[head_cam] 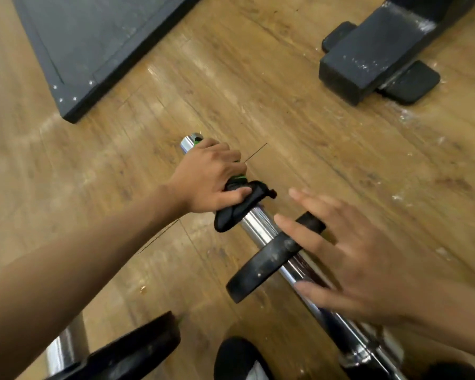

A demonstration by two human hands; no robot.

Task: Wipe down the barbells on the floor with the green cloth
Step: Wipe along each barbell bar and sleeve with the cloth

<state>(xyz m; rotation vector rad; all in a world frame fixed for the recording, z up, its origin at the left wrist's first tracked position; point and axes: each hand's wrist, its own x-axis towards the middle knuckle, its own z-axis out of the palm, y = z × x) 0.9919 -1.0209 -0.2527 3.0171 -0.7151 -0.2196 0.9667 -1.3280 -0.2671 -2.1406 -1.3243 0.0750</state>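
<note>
A chrome barbell (254, 219) lies on the wooden floor, running from upper left to lower right, with a small black plate (269, 260) on its sleeve. My left hand (210, 176) grips the sleeve near its end through the green cloth (237, 204), which looks dark with green edges and hangs off the bar below my fingers. My right hand (348, 259) hovers with spread fingers over the plate and the shaft; I cannot tell if it touches them. A second barbell's chrome end (63, 346) and its black plate (137, 349) show at the bottom left.
A dark rubber mat (93, 48) covers the floor at the upper left. A black machine foot with rubber pads (373, 58) stands at the upper right. A dark shoe (239, 357) is at the bottom centre. Bare wooden floor (285, 111) spreads beyond the bar.
</note>
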